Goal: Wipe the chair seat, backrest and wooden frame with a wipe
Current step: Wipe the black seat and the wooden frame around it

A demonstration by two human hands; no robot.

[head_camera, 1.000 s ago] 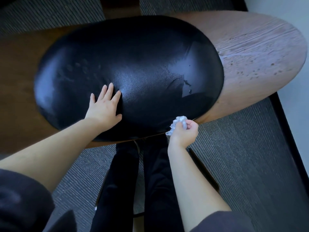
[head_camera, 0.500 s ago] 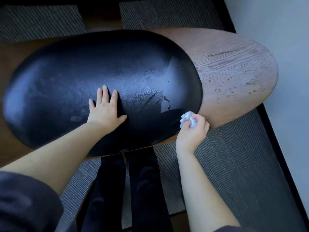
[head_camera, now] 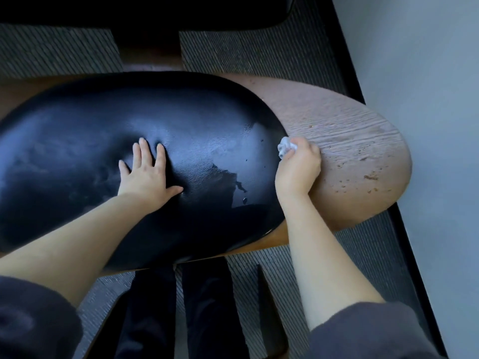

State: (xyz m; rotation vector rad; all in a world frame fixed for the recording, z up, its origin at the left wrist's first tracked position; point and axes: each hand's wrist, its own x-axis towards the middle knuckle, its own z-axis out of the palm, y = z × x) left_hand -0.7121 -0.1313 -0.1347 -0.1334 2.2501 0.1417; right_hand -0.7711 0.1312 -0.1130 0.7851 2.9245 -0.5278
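A black leather cushion [head_camera: 108, 141] fills the middle of the view, set on a rounded wooden frame [head_camera: 350, 141] that sticks out to its right. Wet streaks and drops show on the cushion's right part. My left hand [head_camera: 147, 174] lies flat on the leather with fingers spread. My right hand [head_camera: 298, 167] grips a crumpled white wipe [head_camera: 285, 147] at the seam between the cushion's right edge and the wood. Crumbs and specks dot the wood to the right of that hand.
Grey ribbed carpet [head_camera: 259, 47] surrounds the chair. A pale wall [head_camera: 427, 73] with a black skirting strip runs close along the right. Another black padded piece [head_camera: 155, 11] crosses the top edge. My dark-trousered legs [head_camera: 181, 307] stand below the cushion.
My right hand with the wipe has moved from the cushion's near edge up and right onto the seam with the wood. The view has shifted; my left hand stays flat on the leather.
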